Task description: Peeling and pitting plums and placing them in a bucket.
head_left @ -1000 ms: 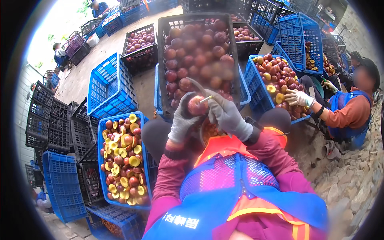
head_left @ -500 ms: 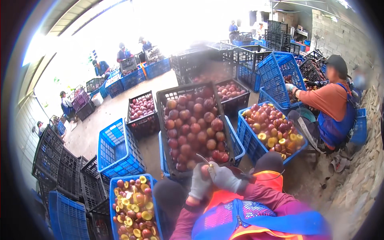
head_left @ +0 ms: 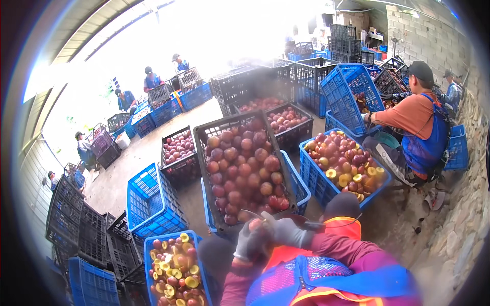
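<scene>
Both my hands wear grey gloves and meet just below the near edge of a tilted black crate (head_left: 201, 153) full of whole dark red plums (head_left: 240, 168). My left hand (head_left: 250, 244) is closed around a reddish plum (head_left: 254, 224). Pressed up against it, my right hand (head_left: 287, 232) is closed on a tool whose thin curved metal blade (head_left: 249, 212) reaches over the plum; it looks like a small knife. The gloves hide its grip, and blur hides exactly where the blade touches.
Halved plums fill blue crates at lower left (head_left: 146, 265) and right (head_left: 306, 166). An empty blue crate (head_left: 176, 211) stands left, near stacked black crates (head_left: 87, 234). A co-worker in orange (head_left: 416, 122) sits at right; others work farther back.
My hands have shifted slightly down and left, and the blade now lies lower and flatter over the plum. The whole view has shifted a little.
</scene>
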